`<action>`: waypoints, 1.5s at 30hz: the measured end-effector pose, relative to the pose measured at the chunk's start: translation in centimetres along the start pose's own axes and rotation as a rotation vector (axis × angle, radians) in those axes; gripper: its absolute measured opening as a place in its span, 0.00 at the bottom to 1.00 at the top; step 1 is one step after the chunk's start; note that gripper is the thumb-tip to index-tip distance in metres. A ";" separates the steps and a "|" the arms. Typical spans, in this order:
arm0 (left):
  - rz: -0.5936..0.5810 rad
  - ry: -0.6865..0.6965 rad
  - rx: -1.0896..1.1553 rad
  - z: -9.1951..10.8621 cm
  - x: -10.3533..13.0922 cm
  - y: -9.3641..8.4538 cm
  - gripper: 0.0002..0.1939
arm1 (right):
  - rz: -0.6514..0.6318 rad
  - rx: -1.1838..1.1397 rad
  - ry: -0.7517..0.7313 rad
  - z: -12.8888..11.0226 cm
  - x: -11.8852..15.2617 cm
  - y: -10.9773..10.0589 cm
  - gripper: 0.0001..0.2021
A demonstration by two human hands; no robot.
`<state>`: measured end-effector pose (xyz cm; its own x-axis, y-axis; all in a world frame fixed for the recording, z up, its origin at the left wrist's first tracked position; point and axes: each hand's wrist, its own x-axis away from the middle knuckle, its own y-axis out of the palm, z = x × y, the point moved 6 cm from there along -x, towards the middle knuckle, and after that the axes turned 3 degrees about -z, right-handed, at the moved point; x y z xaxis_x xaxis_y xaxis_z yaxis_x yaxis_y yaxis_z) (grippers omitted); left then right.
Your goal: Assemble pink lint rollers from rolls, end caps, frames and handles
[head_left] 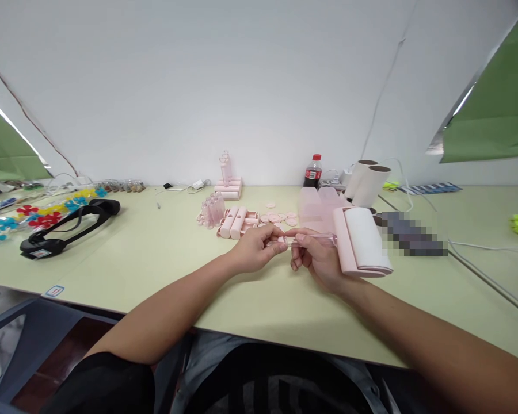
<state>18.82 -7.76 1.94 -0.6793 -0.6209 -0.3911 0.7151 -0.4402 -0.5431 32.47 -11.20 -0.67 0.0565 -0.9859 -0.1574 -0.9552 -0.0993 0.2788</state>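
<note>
A lint roller (pixel 362 238) with a pink cover and a white paper roll is held level above the table, its head to the right. My right hand (pixel 319 256) grips its clear pink handle (pixel 323 238) close to the head. At the handle's other end, my left hand (pixel 258 247) pinches between thumb and forefinger; a small pale piece shows there between both hands. Just beyond the hands lie pink roller covers (pixel 238 222), loose pink discs (pixel 276 218) and a cluster of clear pink handles (pixel 213 208).
Translucent pink cases (pixel 322 204) and white paper rolls (pixel 371 181) stand at the right, with a cola bottle (pixel 313 171) behind. More pink parts (pixel 228 187) are near the wall. A black headset strap (pixel 69 227) and colourful flower shapes (pixel 47 218) lie left. Cables (pixel 487 282) cross the right side.
</note>
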 end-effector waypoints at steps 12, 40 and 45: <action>-0.038 -0.045 0.009 -0.7 0.0 0.4 0.19 | -0.025 -0.006 -0.010 0.5 -0.1 -0.5 0.12; -0.157 -0.113 0.089 -0.4 0.0 0.6 0.22 | -0.060 0.125 -0.024 0.4 -0.1 -0.7 0.12; -0.152 -0.080 0.023 0.0 -0.1 0.5 0.22 | -0.068 0.158 -0.046 0.2 0.1 -0.7 0.13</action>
<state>19.24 -7.95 1.66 -0.7656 -0.5949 -0.2448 0.6089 -0.5472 -0.5744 33.09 -11.16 -1.05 0.1126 -0.9701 -0.2151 -0.9836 -0.1394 0.1140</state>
